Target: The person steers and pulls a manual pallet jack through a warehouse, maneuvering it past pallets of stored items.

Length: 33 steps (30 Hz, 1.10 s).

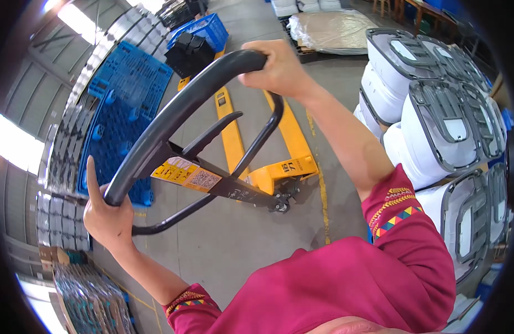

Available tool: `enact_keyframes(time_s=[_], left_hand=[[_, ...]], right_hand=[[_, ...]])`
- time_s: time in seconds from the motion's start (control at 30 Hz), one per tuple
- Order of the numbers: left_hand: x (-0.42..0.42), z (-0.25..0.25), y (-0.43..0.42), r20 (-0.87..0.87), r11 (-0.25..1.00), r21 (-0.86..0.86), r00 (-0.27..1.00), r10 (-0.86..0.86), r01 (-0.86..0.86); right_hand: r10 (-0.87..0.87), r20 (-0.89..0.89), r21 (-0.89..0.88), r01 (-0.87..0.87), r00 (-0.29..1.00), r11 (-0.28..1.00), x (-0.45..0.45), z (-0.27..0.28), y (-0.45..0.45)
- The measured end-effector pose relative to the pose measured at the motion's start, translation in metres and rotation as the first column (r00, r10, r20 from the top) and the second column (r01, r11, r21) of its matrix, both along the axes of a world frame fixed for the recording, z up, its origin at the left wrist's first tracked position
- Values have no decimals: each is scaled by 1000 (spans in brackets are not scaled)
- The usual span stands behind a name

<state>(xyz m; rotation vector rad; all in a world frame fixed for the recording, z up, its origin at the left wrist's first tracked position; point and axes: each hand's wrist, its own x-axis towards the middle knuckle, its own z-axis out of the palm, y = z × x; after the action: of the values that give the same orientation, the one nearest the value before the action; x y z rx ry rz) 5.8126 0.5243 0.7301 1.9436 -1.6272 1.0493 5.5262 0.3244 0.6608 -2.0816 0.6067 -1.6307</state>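
Both my hands are on the black loop handle [182, 106] of a yellow pallet jack [279, 170]. My right hand [276, 69] wraps round the upper right end of the loop. Lower down on the left, my left hand [109, 217] grips the other end, with its index finger stretched out. A black control lever [215, 133] sits inside the loop, touched by neither hand. The handle's shaft carries a yellow label [190, 173] and runs to the wheels at the base. Two yellow forks [229, 128] point away from me along the floor.
Blue plastic pallets [129, 78] lean at the left beside stacked goods. A blue crate [209, 32] and black bins [190, 54] stand near the fork ends. White and grey units [443, 122] are stacked close on my right. A wrapped flat load [329, 30] lies ahead.
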Motion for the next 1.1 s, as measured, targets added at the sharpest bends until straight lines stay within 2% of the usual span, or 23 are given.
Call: enact_keyframes(time_s=[0.07,0.1,0.17,0.2,0.27,0.37,0.53,0.63,0.67,0.7,0.77,0.9,0.97,1.0,1.03,1.1], left_hand=[[1,-4,-13,30,996,-15,995,91,-90],[0,-5,-20,32,999,-18,998,45,-45],[-2,-4,-34,66,974,-11,972,227,-227],[0,-6,-43,68,983,-14,980,186,-185],[11,-7,-57,123,962,-49,954,273,-269],[38,-9,-79,105,963,-40,958,269,-266],[78,-14,-110,74,974,-20,972,225,-224],[119,-21,-132,110,985,-52,979,170,-165],[117,-19,-136,83,971,-18,967,240,-239],[106,-11,-141,-37,906,151,913,406,-396],[135,-16,-150,19,990,-1,990,141,-141],[167,-20,-165,-87,954,65,950,299,-294],[181,-22,-172,-10,952,86,955,297,-295],[187,-22,-175,-58,971,102,974,221,-214],[178,-21,-184,-58,970,84,971,233,-228],[160,-24,-188,-164,970,91,957,237,-225]], right_hand=[[2,34,-26,-1,999,1000,13,-5,-35],[28,62,-51,-25,998,998,20,-8,-50],[156,129,42,-163,979,986,33,-8,-76],[114,131,40,-120,985,992,39,-9,-88],[132,124,66,-140,983,988,55,-10,-107],[89,95,-17,-88,992,996,76,-11,-129],[52,117,68,-60,992,996,107,-13,-152],[19,167,6,-21,986,1000,129,-19,-168],[32,185,11,-34,982,999,135,-20,-172],[44,204,18,-49,978,999,140,-20,-175],[42,125,26,-46,991,999,142,-16,-179],[135,124,51,-143,983,988,153,-21,-194],[163,99,46,-168,982,985,160,-22,-203],[167,83,20,-169,982,985,160,-22,-207],[176,62,-11,-175,982,984,159,-22,-211],[254,87,-61,-249,963,966,159,-24,-222]])
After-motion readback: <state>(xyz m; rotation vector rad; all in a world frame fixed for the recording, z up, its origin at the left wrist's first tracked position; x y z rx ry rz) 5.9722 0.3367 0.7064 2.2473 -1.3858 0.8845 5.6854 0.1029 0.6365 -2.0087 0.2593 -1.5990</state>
